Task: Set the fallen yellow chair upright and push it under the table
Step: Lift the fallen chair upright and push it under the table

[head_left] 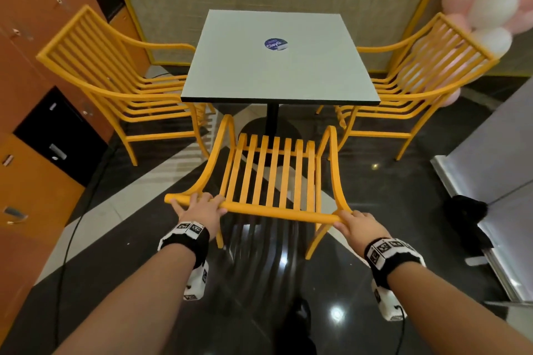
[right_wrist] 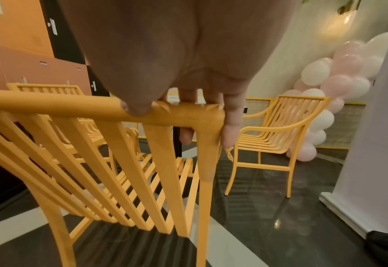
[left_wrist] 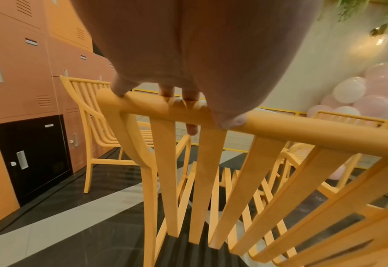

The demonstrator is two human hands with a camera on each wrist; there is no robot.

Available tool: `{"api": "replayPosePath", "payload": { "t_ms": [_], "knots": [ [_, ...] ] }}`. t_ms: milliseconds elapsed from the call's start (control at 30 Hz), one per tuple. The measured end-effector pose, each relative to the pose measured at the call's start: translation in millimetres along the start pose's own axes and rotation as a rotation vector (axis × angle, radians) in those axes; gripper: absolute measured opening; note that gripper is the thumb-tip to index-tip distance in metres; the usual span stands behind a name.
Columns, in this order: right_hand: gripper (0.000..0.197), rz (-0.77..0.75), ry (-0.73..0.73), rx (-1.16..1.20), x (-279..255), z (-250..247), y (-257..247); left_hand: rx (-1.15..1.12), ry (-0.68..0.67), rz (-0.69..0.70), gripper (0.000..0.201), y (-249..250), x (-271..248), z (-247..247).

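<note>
From the head camera I see the yellow chair standing upright on the floor, facing the desk, its seat front near the desk's black post and not yet under the top. My left hand grips the top rail of the backrest near its left end, fingers curled over it; my right hand grips the same rail at its right end. Two more yellow chairs flank the desk, and pink and white balloons hang at the far right.

At the left wrist, the left hand's fingers wrap over the rail of the yellow chair, one fingertip showing below it between the slats.

At the right wrist, the right hand's fingers curl round the rail's corner on the yellow chair, thumb pressed on the near side.
</note>
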State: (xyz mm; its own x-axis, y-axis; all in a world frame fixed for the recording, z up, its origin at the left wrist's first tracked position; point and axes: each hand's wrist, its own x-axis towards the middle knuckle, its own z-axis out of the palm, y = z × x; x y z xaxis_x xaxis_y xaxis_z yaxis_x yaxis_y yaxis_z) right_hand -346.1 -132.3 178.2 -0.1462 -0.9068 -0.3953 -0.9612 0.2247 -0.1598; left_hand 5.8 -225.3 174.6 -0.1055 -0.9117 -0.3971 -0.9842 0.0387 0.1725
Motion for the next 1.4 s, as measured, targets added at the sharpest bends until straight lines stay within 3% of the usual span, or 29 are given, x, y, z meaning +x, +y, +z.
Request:
{"api": "replayPosePath", "payload": {
  "t_ms": [133,367,533,800,1400],
  "knots": [
    [0.043,-0.014,0.035,0.037,30.9,-8.5,10.7,0.011,-0.017,-0.042,0.026,25.2,20.7,-21.2],
    [0.063,-0.083,0.058,0.076,57.1,-12.9,32.4,0.006,-0.049,-0.12,0.03,44.8,36.7,-25.5],
    [0.038,-0.048,0.073,0.105,85.0,-34.3,56.1,-0.057,-0.071,-0.139,0.029,75.9,58.0,-30.6],
    [0.036,0.007,0.08,0.114,142.9,-65.7,74.8,-0.115,-0.037,-0.177,0.028,113.0,97.4,-39.3],
    [0.034,0.043,0.05,0.167,235.4,-95.5,83.0,-0.188,-0.021,-0.214,0.032,131.6,168.3,-63.0]
  ]
}}
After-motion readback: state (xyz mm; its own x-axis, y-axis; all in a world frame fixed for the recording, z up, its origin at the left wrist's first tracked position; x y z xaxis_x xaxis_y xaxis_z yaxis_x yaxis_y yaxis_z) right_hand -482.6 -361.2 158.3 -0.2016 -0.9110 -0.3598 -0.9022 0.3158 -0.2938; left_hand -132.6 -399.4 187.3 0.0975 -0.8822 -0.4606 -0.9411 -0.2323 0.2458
